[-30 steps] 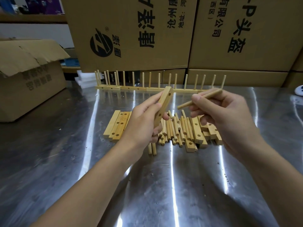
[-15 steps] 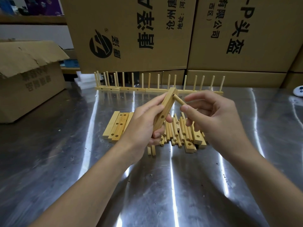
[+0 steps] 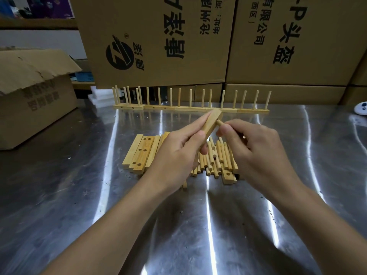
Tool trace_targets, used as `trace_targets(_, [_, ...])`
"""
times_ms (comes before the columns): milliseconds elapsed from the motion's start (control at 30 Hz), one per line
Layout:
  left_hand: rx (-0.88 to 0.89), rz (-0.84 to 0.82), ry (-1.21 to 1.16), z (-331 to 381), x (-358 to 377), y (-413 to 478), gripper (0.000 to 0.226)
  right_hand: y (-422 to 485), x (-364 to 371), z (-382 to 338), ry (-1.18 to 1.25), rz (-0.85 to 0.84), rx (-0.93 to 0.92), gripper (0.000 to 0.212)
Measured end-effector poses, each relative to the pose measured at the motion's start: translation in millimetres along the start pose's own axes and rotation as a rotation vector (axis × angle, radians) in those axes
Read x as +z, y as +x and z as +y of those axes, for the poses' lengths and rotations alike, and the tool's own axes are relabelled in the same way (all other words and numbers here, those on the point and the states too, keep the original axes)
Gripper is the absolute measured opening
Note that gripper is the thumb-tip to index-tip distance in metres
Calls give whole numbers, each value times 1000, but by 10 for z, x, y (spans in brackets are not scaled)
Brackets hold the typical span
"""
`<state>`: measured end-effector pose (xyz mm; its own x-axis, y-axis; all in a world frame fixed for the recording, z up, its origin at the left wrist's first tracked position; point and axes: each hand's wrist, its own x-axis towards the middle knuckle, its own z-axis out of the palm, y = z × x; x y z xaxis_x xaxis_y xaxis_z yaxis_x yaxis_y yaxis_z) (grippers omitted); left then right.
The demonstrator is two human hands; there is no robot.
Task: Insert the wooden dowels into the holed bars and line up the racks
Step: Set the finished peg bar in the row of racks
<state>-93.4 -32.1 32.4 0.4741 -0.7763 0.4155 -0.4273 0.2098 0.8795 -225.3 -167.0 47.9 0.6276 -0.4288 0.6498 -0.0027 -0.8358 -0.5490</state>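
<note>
Bar (image 3: 212, 122): left hand (image 3: 174, 155); dowel (image 3: 219, 122): right hand (image 3: 258, 153) (box (image 3: 35, 100) contents hidden).

Looks like a small workshop-cum-stockroom: printed shipping cartons (image 3: 158, 46) stacked up beyond the left hand (image 3: 174, 155), a torn-open carton (image 3: 29, 96) further to its left, and a scuffed steel desk (image 3: 59, 195) beneath it carrying batches of wooden parts (image 3: 139, 153).

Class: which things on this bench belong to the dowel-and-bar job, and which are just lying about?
Job: held bar, dowel at its hole, loose dowels, spare holed bars, finished racks.
Lying about: open cardboard box, stacked cartons, white foam pieces, small white gadget.
</note>
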Motion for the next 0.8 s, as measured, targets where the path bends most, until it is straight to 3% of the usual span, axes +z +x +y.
trace_targets(233, [33, 0, 155, -11, -34, -12, 49, 39, -86, 20, 128, -144, 109, 34])
trace_targets(367, [40, -26, 279, -52, -11, -4, 49, 124, -203, 78, 597, -324, 502, 33])
trace_targets(433, [27, -38, 296, -84, 0, -5, 48, 133, -205, 86, 696, -370, 591, 31])
trace_targets(633, [-2, 16, 154, -114, 176, -9, 44, 160, -302, 124, 688, -379, 568, 26])
trace_targets(733, [-47, 21, 32, -81, 152, 16, 40, 164, -319, 128, 641, -223, 522, 44])
trace_targets(800, [-95, 20, -36, -57, 143, 14, 34, 143, -267, 134, 547, -194, 436, 40])
